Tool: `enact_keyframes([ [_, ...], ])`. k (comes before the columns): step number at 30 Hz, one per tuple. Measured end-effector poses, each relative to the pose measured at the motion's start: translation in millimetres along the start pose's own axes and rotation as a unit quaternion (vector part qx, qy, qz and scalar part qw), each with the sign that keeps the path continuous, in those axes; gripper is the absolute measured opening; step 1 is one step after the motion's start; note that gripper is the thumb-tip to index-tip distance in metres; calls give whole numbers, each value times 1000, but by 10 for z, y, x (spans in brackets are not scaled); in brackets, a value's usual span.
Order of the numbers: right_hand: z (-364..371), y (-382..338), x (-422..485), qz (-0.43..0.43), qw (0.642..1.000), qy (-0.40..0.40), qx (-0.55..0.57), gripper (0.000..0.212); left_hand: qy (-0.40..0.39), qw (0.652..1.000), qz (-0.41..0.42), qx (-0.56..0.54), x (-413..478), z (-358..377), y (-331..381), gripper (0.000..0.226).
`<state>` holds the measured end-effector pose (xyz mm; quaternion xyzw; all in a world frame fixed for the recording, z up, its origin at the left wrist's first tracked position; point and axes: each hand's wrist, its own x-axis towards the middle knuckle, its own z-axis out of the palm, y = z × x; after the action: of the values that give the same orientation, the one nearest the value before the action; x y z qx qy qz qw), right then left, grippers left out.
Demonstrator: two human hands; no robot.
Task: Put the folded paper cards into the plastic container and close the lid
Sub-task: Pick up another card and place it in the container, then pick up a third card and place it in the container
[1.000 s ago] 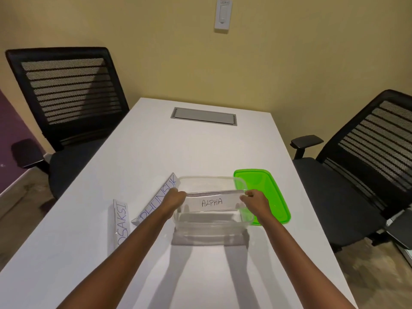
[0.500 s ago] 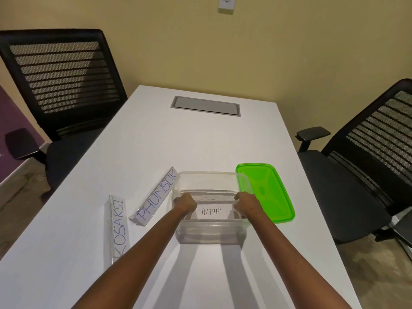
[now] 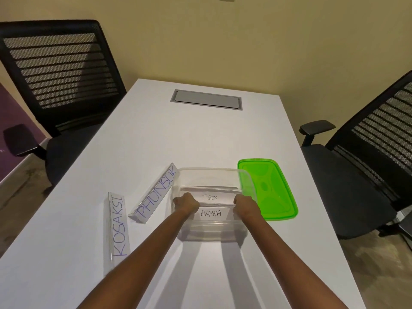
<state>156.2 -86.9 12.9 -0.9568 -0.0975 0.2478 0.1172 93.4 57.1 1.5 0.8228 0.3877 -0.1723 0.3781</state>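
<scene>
A clear plastic container [image 3: 208, 175] stands on the white table [image 3: 200, 134]. Inside it lie a folded card marked TIGER [image 3: 210, 197] and, nearer me, one marked ALPHA [image 3: 211, 213]. My left hand [image 3: 186, 202] and my right hand [image 3: 245, 206] are both down inside the container, each closed on one end of the ALPHA card. Two more folded cards lie left of the container: PHUNSUK [image 3: 156, 194], slanted against its left side, and KOSAKSI [image 3: 118, 228]. The green lid [image 3: 269, 188] lies flat just right of the container.
A grey cable hatch [image 3: 206, 99] is set in the table's far end. Black mesh office chairs stand at the left [image 3: 60, 70] and at the right [image 3: 367, 152] of the table. A yellow wall rises behind.
Both hands lowered the ALPHA card from the container's rim down into it. The TIGER card inside has come into sight. The camera tilted down and nearer.
</scene>
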Motion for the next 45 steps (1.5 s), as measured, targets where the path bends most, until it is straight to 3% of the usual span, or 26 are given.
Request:
enact_keyframes([
  [9, 73, -4, -49, -11, 997, 27, -75, 37, -25, 995, -38, -91, -10, -21, 3, 38],
  [13, 63, 10, -66, -16, 995, 33, -89, 35, -10, 993, -25, -117, -70, -61, 31, 42],
  [15, 62, 9, -87, -20, 995, 40, -90, 35, 11, 992, 4, -123, -115, -94, 57, 33],
  [17, 54, -17, -125, -31, 994, 56, -89, 33, 44, 988, 51, -140, -208, -154, 74, 22],
  [22, 19, -240, -298, -103, 981, 160, -38, 28, 208, 947, 149, -195, -505, -341, -112, 26],
  [28, 181, -725, -660, -209, 955, 202, 59, 29, 348, 913, 125, -172, -691, -522, -705, 29],
  [32, 478, -1003, -892, -266, 950, 148, 74, 30, 323, 933, 46, -155, -729, -569, -1178, 37],
  [38, 1102, -1307, -1080, -280, 959, -5, 50, 33, 178, 967, -103, -153, -775, -558, -1710, 55],
  [42, 1462, -1400, -1138, -257, 959, -121, 8, 44, 119, 968, -101, -194, -816, -499, -1912, 58],
  [45, 1637, -1473, -1210, -244, 958, -151, -10, 51, 109, 971, -78, -197, -841, -452, -1982, 56],
])
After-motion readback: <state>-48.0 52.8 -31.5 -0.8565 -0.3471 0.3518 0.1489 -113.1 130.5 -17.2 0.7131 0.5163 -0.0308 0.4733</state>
